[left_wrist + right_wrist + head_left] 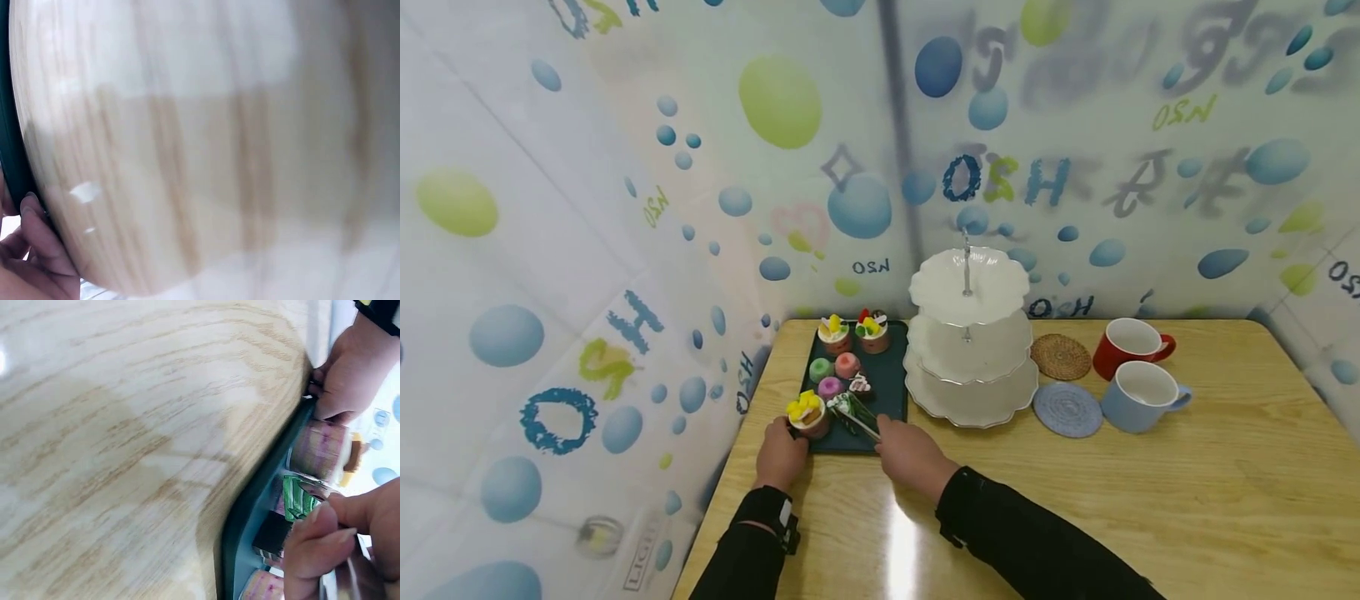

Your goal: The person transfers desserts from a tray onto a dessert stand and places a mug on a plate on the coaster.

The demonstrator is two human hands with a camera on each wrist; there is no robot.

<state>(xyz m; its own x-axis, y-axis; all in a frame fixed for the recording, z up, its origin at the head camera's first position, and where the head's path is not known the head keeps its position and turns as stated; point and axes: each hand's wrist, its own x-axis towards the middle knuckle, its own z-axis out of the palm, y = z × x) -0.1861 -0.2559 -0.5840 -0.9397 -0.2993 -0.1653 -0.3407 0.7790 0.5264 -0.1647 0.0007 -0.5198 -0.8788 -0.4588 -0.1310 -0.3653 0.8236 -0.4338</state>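
Note:
My left hand (781, 454) pinches the near left corner of a dark green tray (891, 375); in the left wrist view its fingers (44, 240) meet the tray's edge. In my right hand (913, 457) is a pair of slim metal tongs (867, 427), their tips at a small green-and-white cake (841, 405) near the tray's front. Whether the tips grip that cake is too small to tell. Beside it stands a cupcake with yellow topping (806, 410). Green (822, 369), pink (847, 364) and purple (830, 387) small cakes and a chocolate piece (861, 385) lie behind.
Two topped cupcakes, one with yellow (834, 333) and one with red fruit (872, 330), stand at the tray's back. Right of the tray is a white three-tier stand (970, 400). Further right are brown (1061, 357) and blue-grey coasters (1067, 409), a red mug (1108, 354) and a blue mug (1131, 404).

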